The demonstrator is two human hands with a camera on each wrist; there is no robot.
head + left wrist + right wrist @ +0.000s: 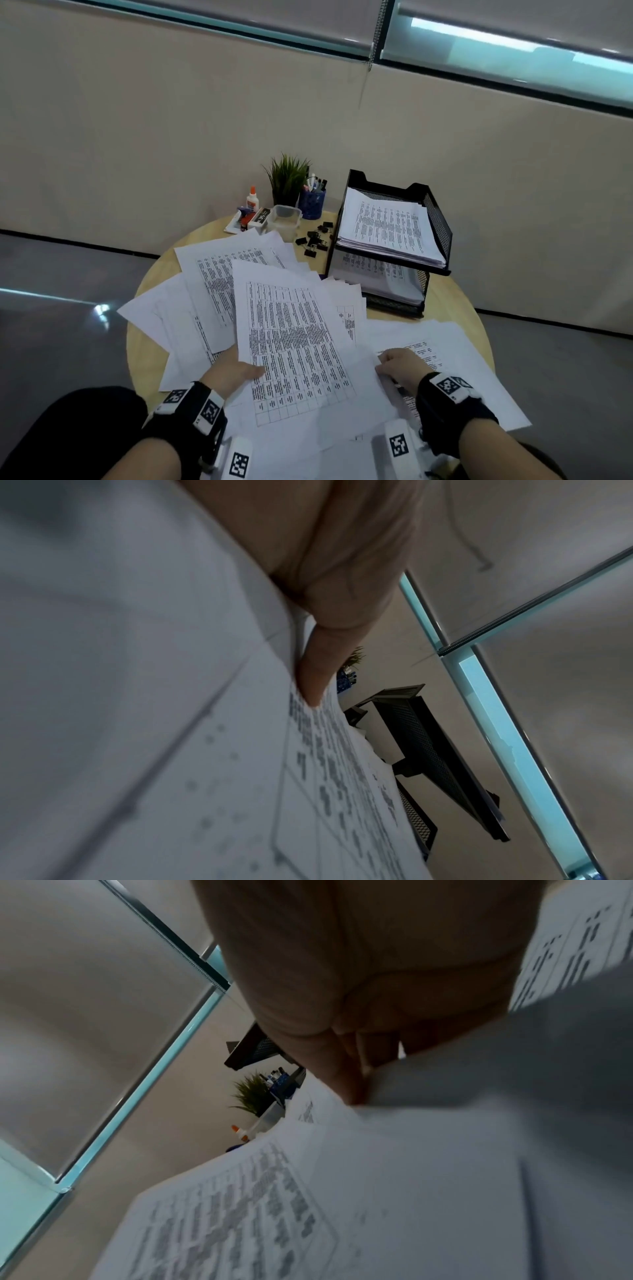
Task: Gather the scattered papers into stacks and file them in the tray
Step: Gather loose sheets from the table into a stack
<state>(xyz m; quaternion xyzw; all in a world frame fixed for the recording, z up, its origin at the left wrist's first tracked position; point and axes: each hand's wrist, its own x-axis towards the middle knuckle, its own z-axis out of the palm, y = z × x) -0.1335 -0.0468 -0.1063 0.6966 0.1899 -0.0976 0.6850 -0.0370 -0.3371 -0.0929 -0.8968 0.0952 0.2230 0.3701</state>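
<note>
Gathering is under way: the left hand (236, 371) pinches the top printed sheet (294, 346) while the right hand (402, 366) curls its grip on neighbouring papers (445, 356) on the table (462, 308); next, squaring them for the tray (442, 233).

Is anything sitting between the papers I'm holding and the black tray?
Nothing solid: only more loose sheets lie between the held papers and the tray. The binder clips sit left of it, off the path.
</note>
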